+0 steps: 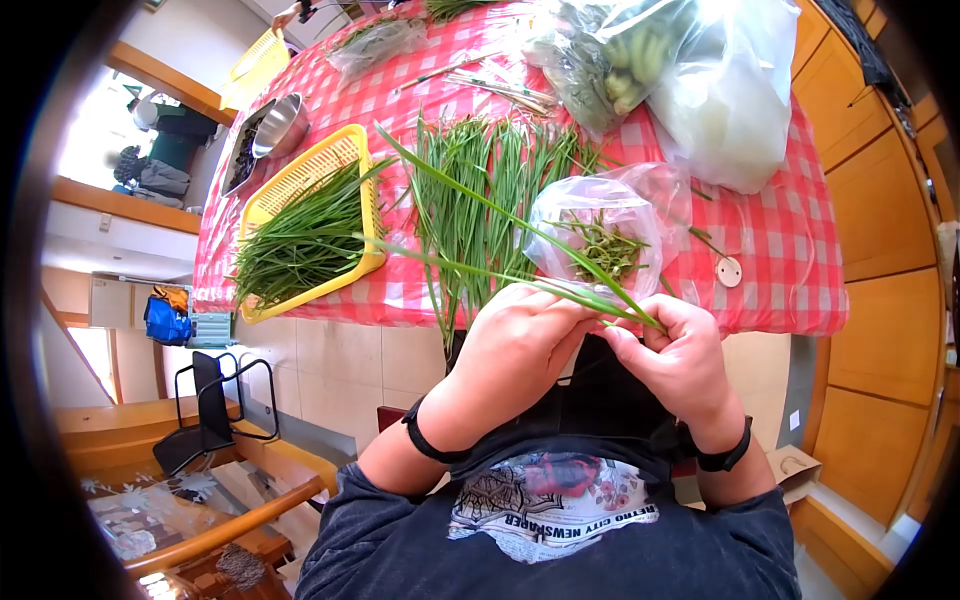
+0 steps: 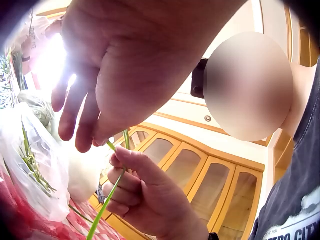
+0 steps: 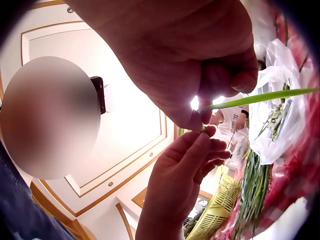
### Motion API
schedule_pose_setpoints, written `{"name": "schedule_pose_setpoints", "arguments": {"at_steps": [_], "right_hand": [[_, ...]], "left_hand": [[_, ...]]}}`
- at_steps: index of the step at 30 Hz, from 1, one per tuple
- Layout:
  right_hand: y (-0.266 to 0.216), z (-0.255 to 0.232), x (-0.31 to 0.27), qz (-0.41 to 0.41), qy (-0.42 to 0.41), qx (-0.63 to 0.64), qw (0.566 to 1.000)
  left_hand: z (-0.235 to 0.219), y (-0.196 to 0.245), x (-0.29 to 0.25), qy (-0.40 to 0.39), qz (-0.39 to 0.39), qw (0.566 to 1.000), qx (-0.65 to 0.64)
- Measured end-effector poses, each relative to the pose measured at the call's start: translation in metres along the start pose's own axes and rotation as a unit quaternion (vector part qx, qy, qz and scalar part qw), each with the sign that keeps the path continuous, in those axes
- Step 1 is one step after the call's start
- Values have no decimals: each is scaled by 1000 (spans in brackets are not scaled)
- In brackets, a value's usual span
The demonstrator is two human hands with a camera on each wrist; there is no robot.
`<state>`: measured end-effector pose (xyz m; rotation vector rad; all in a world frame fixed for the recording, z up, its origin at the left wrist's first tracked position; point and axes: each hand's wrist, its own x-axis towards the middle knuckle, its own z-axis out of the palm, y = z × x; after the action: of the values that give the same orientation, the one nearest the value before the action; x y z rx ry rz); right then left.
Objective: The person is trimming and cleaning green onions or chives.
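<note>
1. Plainly, the head view gives the whole layout: the left hand (image 1: 525, 335) and the right hand (image 1: 680, 355) meet at the near edge of the table (image 1: 805, 255), pinching a green stalk (image 1: 515, 219) whose long leaves reach forward over the checked cloth. Beneath those leaves, a clear bag (image 1: 648, 205) holds short green pieces (image 1: 605, 248). Left of it lies a spread of long greens (image 1: 480, 180), and further left a yellow basket (image 1: 295, 185) holds more. Behind the basket sits a metal bowl (image 1: 280, 125); at the far right stands a full white bag (image 1: 735, 115). The exact fingertip contact is hard to read from here.

2. The left wrist view shows the grip from below: the right hand's thumb and bent forefinger pinch the stalk, which slants down to the lower left. The left hand's fingertips come close above, though its own hold is partly hidden. Cabinets (image 2: 215, 185) with arched panes appear behind.

3. The right wrist view settles that: the left hand's thumb and forefinger close on the stalk's end, just beside the right hand's fingertips, its other fingers spread loosely. A person in a white top (image 3: 231, 120) shows beyond.
</note>
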<state>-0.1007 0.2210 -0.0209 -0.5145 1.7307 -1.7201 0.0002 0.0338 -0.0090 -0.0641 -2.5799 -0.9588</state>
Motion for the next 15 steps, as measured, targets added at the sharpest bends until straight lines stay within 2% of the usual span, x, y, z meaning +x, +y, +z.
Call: {"name": "schedule_pose_setpoints", "arguments": {"at_steps": [5, 12, 15], "right_hand": [[1, -4, 0, 3, -14, -50, 999], [3, -2, 1, -9, -5, -9, 1000], [5, -5, 1, -9, -18, -40, 999]], "left_hand": [[1, -2, -1, 15, 2, 1000, 6], [-2, 5, 1, -3, 12, 998, 58], [3, 2, 0, 22, 25, 997, 66]]}}
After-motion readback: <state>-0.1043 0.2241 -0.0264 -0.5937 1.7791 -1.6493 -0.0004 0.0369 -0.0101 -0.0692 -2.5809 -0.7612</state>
